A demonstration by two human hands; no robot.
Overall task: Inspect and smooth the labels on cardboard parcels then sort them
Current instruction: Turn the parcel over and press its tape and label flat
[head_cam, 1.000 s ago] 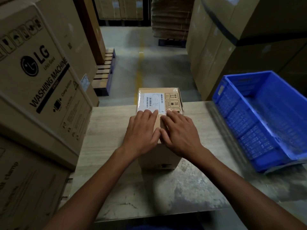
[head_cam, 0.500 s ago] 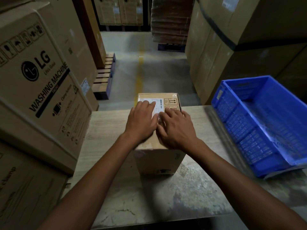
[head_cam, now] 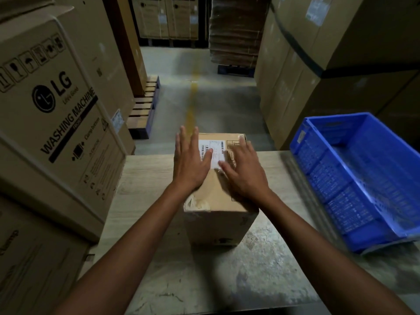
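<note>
A brown cardboard parcel (head_cam: 218, 214) stands on the worn table (head_cam: 147, 178) in front of me. A white barcode label (head_cam: 216, 148) lies on its top, at the far end, beside printed handling symbols. My left hand (head_cam: 189, 162) lies flat with straight fingers over the label's left part, fingertips reaching past the parcel's far edge. My right hand (head_cam: 244, 171) lies flat on the top at the label's right side, covering the symbols. Torn tape shows at the parcel's near left corner.
A blue plastic crate (head_cam: 354, 178) sits on the table's right side. Large washing-machine cartons (head_cam: 56, 114) are stacked close on the left. Tall cartons (head_cam: 318, 64) rise at the right; beyond the table lie an aisle and a pallet (head_cam: 145, 110).
Both hands have slid away from me along the parcel's top and spread apart, uncovering the middle of the label. The left fingers now reach over the far edge.
</note>
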